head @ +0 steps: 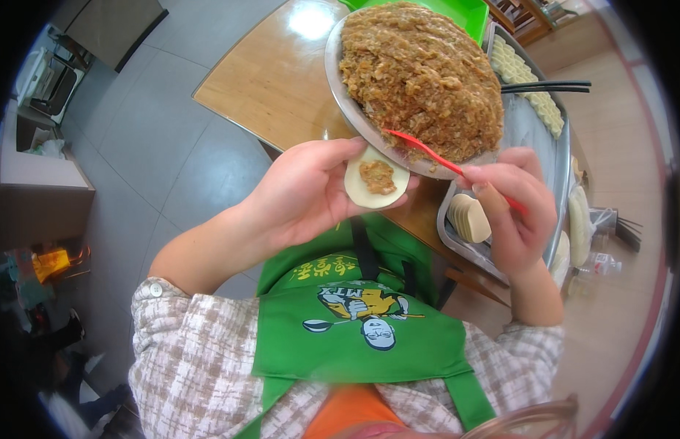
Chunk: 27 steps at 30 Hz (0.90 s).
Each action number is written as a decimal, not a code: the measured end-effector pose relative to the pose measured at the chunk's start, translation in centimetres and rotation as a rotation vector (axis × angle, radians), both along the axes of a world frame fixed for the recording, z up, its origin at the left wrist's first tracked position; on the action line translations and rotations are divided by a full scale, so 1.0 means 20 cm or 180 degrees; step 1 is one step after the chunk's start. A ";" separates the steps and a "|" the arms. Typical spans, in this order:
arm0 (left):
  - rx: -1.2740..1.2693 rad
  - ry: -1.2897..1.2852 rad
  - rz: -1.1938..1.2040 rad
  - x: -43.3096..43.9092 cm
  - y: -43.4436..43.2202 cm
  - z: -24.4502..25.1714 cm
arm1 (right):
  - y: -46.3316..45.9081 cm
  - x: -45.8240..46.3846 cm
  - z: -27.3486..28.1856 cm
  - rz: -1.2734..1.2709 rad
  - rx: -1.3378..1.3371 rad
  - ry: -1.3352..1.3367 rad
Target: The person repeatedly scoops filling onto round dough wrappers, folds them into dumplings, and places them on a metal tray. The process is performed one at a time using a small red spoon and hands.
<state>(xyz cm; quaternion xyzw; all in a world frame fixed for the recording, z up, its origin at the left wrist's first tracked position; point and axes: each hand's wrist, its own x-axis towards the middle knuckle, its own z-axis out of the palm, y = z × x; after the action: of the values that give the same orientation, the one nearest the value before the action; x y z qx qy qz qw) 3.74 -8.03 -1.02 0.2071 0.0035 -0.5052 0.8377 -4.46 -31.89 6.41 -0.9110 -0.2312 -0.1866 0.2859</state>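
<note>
On the fingers of my left hand lies a round dough wrapper with a dab of minced filling at its middle. My thumb rests by the wrapper's upper edge, close to the rim of a metal bowl. Heaped high in that bowl is a brown mound of filling. Between the fingers and thumb of my right hand is a thin red utensil, its far tip at the mound's lower edge. A stack of dough wrappers sits in a metal tray just left of my right hand.
The metal tray carries rows of folded dumplings along its far side. Black chopsticks stick out from the bowl over it. A green plastic container stands behind the bowl on the wooden table. A plastic bottle lies at right.
</note>
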 end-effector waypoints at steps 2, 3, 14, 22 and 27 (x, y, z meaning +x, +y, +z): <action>0.0010 -0.0045 -0.0055 0.00 0.00 0.00 | 0.01 -0.04 0.01 0.0024 -0.0196 -0.0101; 0.0020 -0.0006 -0.0024 0.00 0.00 0.00 | 0.01 -0.06 0.00 0.0135 -0.0364 -0.0304; -0.0045 0.0308 0.0071 -0.05 -0.01 -0.03 | -0.02 -0.18 -0.17 0.0384 -0.0863 -0.1008; -0.0045 0.0296 0.0116 -0.10 0.02 -0.05 | -0.01 -0.21 -0.21 0.0318 -0.0497 -0.0594; -0.0361 -0.0017 0.0278 -0.11 0.09 -0.08 | 0.07 -0.18 -0.18 0.0538 -0.1641 -0.1017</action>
<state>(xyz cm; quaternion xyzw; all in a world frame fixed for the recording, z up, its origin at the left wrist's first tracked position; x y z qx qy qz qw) 1.44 -6.19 -2.62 0.1604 -0.0183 -0.4670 0.8694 -8.08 -30.46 2.78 -0.8902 -0.3879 -0.2382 0.0201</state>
